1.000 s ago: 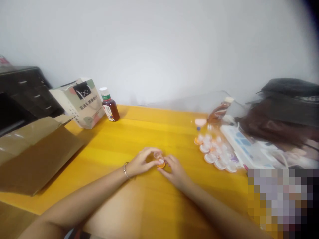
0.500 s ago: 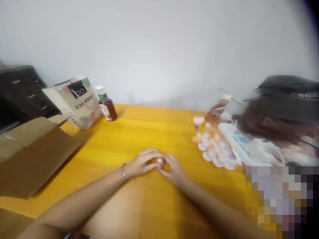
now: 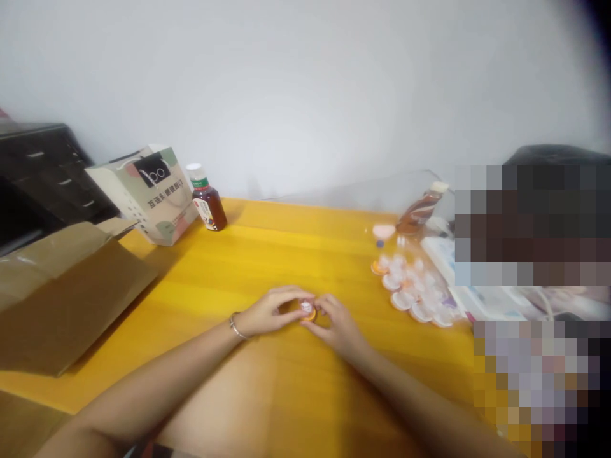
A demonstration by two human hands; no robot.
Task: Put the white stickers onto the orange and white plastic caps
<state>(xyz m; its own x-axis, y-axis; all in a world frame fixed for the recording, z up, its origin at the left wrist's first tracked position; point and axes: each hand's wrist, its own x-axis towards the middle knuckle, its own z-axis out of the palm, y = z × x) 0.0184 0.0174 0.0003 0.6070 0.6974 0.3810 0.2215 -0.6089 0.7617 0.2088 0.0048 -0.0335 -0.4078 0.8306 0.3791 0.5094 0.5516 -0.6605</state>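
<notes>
A small round case [image 3: 308,310] with an orange rim and a pale patterned top is between my two hands at the middle of the yellow table [image 3: 267,254]. My left hand [image 3: 277,310], with a bracelet at the wrist, pinches it from the left between thumb and fingers. My right hand [image 3: 335,321] closes on its right side with thumb and curled fingertips. The fingers cover part of its edge, and its exact kind is too small to make out.
Right of my hands sit several clear round cases [image 3: 403,300] in rows, near a tilted bottle of brown drink [image 3: 420,210] and a white-and-blue box [image 3: 439,257]. At the left stand a dark red bottle [image 3: 210,207], a paper bag [image 3: 162,197] and an opened cardboard box [image 3: 95,299].
The case has tilted or turned slightly between my fingers, so its orange rim shows more plainly. Both hands stay in nearly the same place; the view has shifted a little.
</notes>
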